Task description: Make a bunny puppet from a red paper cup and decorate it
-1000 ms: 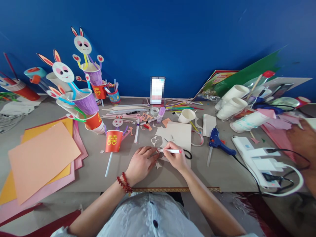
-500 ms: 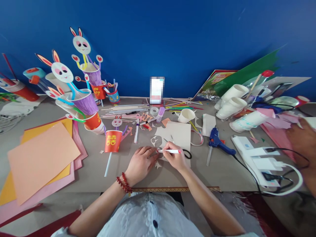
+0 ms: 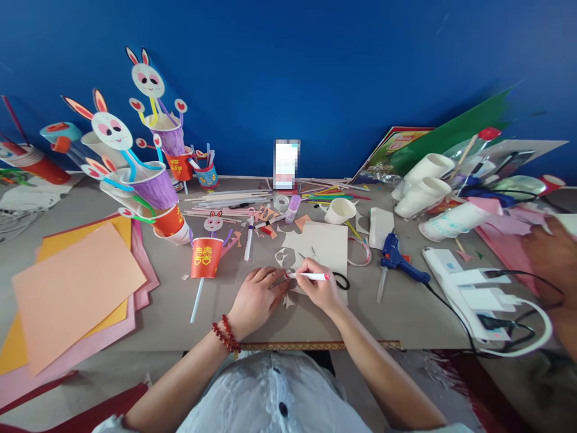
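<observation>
My right hand [image 3: 319, 285] grips a white marker with a red end [image 3: 318, 276], its tip pointing left. The tip meets a small white paper cutout [image 3: 288, 275] with a bit of red on it, held on the table under the fingertips of my left hand [image 3: 259, 294]. My fingers partly hide the cutout. Beside my right hand lie scissors with a black handle [image 3: 341, 281], their blades partly covered by the hand. Under and behind them is a cut white sheet [image 3: 331, 243]. Paper scraps [image 3: 288, 302] lie just below my fingertips.
A red paper cup with a rabbit face [image 3: 207, 258] stands left, near taller rabbit cup figures [image 3: 151, 186] and coloured paper sheets [image 3: 81, 288]. On the right are a blue glue gun [image 3: 396, 258], a corded power strip [image 3: 464, 294] and another person's arm [image 3: 552, 270]. A phone [image 3: 286, 163] stands behind.
Both hands keep almost the same place, with the marker tip still at the cutout. The view has shifted very slightly.
</observation>
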A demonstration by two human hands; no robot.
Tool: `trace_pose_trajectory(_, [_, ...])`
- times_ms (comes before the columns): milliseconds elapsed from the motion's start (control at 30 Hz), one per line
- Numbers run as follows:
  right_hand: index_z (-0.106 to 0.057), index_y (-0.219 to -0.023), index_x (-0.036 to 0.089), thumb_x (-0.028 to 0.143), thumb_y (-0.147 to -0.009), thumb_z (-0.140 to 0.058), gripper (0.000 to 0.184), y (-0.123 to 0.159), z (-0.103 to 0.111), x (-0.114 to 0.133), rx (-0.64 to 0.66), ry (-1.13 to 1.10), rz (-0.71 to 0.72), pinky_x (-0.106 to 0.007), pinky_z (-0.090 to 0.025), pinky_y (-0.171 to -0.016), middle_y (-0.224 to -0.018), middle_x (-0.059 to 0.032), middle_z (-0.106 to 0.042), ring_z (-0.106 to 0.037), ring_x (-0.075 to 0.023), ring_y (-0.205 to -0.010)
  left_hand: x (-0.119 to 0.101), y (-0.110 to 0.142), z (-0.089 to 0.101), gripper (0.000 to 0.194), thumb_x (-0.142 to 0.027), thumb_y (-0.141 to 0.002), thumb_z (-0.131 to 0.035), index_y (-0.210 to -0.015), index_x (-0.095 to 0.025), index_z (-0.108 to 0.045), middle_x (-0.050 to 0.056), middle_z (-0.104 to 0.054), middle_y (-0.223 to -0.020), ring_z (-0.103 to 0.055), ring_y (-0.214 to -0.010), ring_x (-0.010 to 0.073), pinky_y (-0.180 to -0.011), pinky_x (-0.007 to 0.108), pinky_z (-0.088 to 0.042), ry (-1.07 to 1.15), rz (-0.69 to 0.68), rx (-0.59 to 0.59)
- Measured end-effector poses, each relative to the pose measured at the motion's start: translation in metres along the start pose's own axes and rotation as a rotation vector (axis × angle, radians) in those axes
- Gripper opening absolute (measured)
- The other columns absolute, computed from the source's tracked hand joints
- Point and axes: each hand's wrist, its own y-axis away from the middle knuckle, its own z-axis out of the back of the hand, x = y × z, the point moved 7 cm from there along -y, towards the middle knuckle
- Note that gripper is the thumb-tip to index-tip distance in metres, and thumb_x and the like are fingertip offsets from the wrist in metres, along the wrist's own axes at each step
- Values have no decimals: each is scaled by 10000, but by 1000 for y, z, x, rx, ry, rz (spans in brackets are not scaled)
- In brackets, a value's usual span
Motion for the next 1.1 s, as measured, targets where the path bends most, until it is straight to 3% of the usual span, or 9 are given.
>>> trace_pose_trajectory(1100, [-506, -676, 228, 228, -838, -551, 168, -1, 0, 1, 2, 7, 24, -248, -334, -484, -555, 49, -496, -428, -125, -504, 0, 0, 0, 317, -280, -997, -476, -1263, -275, -649, 21, -633, -1359, -548, -1216, 239, -1032, 436, -455, 1, 9, 2])
